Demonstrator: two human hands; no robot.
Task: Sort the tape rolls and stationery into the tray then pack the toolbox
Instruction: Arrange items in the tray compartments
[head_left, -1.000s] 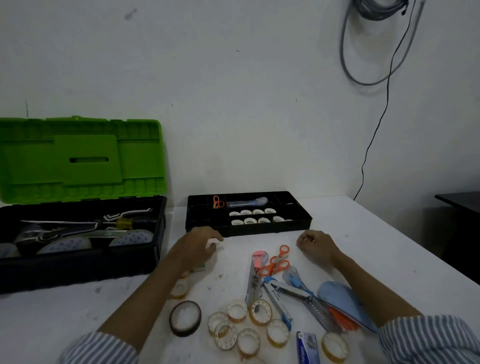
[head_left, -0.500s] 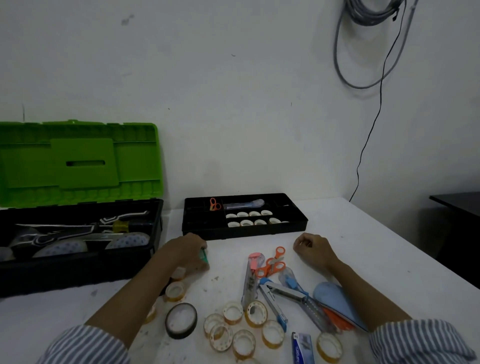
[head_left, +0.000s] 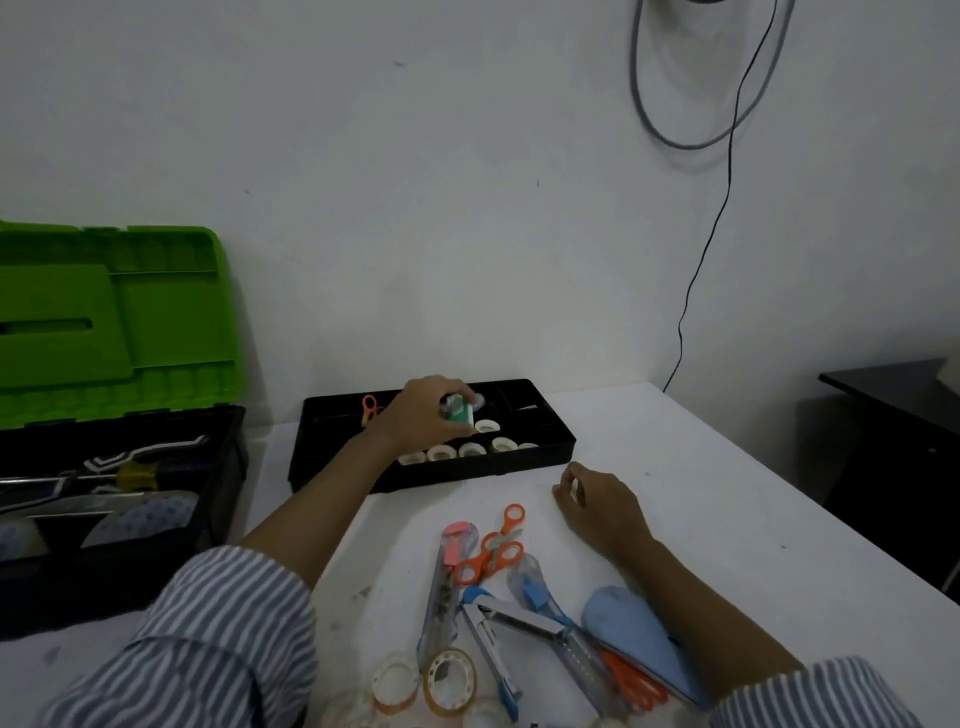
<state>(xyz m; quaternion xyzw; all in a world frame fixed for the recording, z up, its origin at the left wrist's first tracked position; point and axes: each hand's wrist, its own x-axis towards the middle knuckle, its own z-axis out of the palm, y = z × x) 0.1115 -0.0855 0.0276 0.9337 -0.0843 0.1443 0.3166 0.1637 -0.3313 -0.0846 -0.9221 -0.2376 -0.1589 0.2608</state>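
Hands split: right hand (head_left: 597, 501) loosely curled on the white table (head_left: 727, 519), gripping nothing that shows, just past the unsorted clear tape rolls (head_left: 449, 680) and small orange-handled scissors (head_left: 491, 553) — left hand (head_left: 426, 410) farther out, pinching a small green-and-white packet (head_left: 458, 408) above the black compartmented plastic tray (head_left: 550, 436). Down at table level a second ago, now raised over the white rolls (head_left: 470, 449) already filed — likely one more item nearly sorted. Beyond, the green-lidded black toolbox (head_left: 104, 587), open, not yet packed. No print legible on the packet.

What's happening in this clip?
A person is sorting stationery. Their left hand holds a small green and white item over the black tray, which already holds white tape rolls. The right hand rests on the table beside scissors, cutters and loose tape rolls not yet sorted.
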